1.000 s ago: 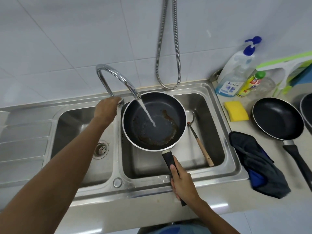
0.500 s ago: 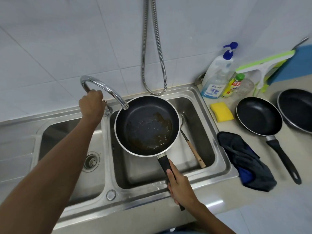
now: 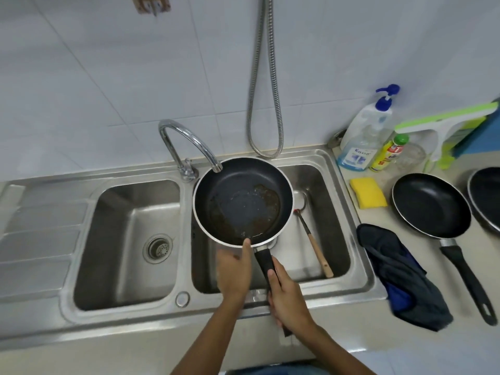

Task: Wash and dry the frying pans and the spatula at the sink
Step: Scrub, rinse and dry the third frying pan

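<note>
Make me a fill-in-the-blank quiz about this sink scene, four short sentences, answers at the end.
1. The right hand grips the dirty frying pan by its ____.
2. The left hand has its thumb on that pan's ____.
3. The spatula lies in the ____ basin of the sink.
4. The sponge on the counter is ____.

Answers: handle; rim; right; yellow.

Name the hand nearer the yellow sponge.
Right. The right hand, on the pan handle, sits below-left of the sponge; the left hand, at the pan rim, lies farther left.
</note>
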Available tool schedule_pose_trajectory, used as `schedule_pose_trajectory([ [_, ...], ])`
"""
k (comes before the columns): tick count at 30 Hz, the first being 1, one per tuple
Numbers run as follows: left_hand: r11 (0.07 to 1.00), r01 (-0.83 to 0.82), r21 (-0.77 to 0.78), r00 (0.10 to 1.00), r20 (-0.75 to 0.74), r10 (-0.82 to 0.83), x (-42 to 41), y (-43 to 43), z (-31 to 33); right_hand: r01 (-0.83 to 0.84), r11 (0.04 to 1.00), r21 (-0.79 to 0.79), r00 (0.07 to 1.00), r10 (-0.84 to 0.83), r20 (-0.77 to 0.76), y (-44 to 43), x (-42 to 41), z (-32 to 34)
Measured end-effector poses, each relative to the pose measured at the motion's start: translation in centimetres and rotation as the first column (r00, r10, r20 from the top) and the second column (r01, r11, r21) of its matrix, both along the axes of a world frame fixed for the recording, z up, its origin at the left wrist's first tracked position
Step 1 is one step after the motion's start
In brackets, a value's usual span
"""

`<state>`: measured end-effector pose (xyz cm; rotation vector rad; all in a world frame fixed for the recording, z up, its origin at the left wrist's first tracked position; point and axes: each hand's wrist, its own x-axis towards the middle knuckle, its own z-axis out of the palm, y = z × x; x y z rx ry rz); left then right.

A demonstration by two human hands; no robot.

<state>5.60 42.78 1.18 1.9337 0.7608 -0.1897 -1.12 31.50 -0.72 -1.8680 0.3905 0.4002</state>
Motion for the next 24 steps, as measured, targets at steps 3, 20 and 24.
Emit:
schedule_pose_trajectory([
  [3, 0.980, 0.029, -0.199, 0.986, -0.156, -0.060, -0.8, -2.8, 0.3, -0.001, 0.999, 0.050, 0.999, -0.001, 0.049, -0.5, 0.2, 1.0],
  [20, 0.801, -0.286, -0.525, 0.954, -0.237, 0.186, -1.4, -12.0, 0.2, -0.568, 0.772, -0.284, 0.811, 0.583, -0.038, -12.9, 3.6, 4.8],
  [24, 0.810, -0.269, -0.522, 0.960, -0.209, 0.184, -1.7, -13.2, -0.4, -0.543, 0.748, -0.382, 0.820, 0.571, -0.048, -18.1, 7.2, 4.8],
])
